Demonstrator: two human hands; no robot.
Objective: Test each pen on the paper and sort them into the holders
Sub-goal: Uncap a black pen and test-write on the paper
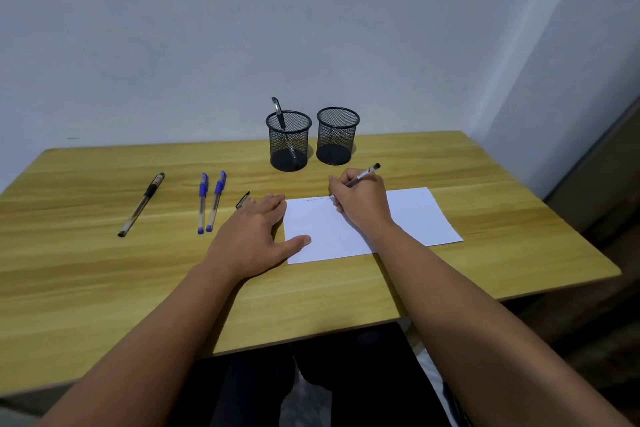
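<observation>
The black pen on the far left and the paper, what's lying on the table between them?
In the head view, between the black pen and the paper lie two blue pens, a small dark cap and the left hand.

no text can be read. the pen [364, 175] in the right hand [360, 199] has a small label, too blurred. the paper [412, 215] carries a faint scribble near its top edge, not legible.

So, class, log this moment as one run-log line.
right hand: writing, pen on paper | left hand: steadying paper | left holder: one pen | right holder: empty
</observation>
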